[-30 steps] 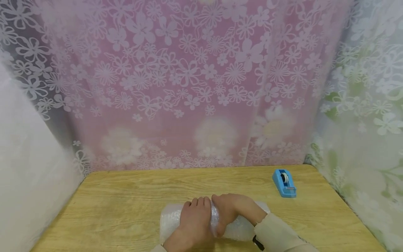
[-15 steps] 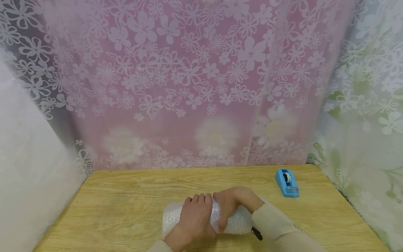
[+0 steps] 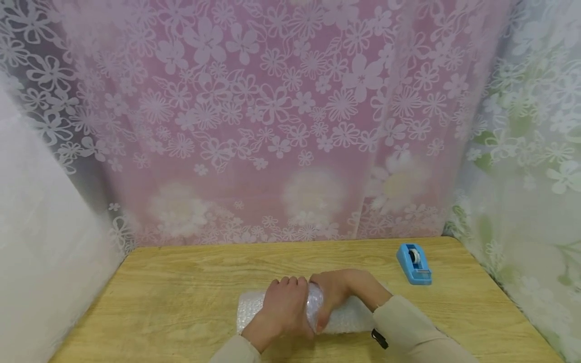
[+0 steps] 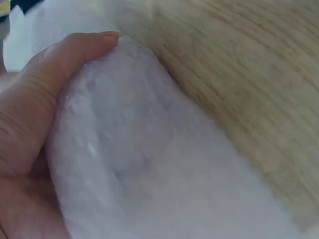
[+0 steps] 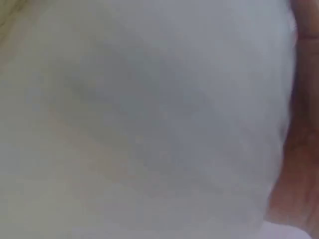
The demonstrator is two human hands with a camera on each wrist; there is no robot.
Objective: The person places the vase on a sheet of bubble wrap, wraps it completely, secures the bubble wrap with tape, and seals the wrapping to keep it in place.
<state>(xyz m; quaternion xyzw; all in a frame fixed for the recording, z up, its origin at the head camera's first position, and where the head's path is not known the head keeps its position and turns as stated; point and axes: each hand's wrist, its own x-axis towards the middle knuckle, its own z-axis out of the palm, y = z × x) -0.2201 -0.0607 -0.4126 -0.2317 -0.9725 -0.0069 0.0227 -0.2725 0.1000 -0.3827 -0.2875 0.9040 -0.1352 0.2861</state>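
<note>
A roll of clear bubble wrap lies sideways across the front of the wooden table in the head view. My left hand grips it left of its middle, fingers bent over the far side; the left wrist view shows the thumb along the wrap. Close beside it, my right hand grips the roll from above, with the thumb on the near side. A shiny strip of wrap shows between both hands. The bubble wrap fills most of the right wrist view, blurred, with part of the right hand at its edge.
A blue tape dispenser with a roll of tape stands at the table's back right. Pink flowered sheeting hangs behind the wooden table, with pale sheeting on both sides. A small black item shows under the right sleeve.
Both hands stay on the bubble wrap and have shifted slightly right in the head view. The right hand has risen a little and turned with the roll, and its near edge sits higher.
</note>
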